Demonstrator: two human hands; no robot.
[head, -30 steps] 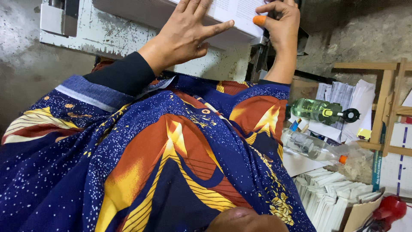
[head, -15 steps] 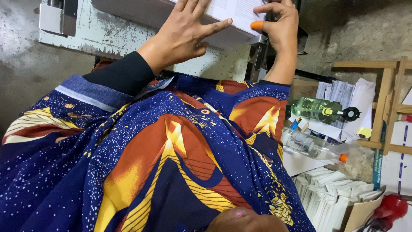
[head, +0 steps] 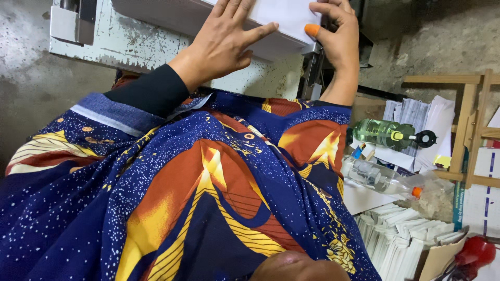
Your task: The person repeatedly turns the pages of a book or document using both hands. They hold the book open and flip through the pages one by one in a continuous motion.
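A stack of white paper (head: 284, 15) lies on a worn white metal table (head: 130, 49) at the top of the view. My left hand (head: 224, 39) rests flat on the paper with its fingers spread. My right hand (head: 338, 36) grips the stack's right edge; an orange rubber tip (head: 312, 29) covers its thumb. A dark blue and orange patterned garment (head: 198, 192) fills the lower part of the view.
On the right, a green plastic bottle (head: 388, 134) and a clear bottle with an orange cap (head: 383, 178) lie on papers. Bundles of folded white paper (head: 411, 239) sit in a box below them. A wooden frame (head: 469, 130) stands at far right. The floor is grey concrete.
Both hands have shifted slightly on the paper stack; the right thumb has moved a little along its edge. The rest is as before.
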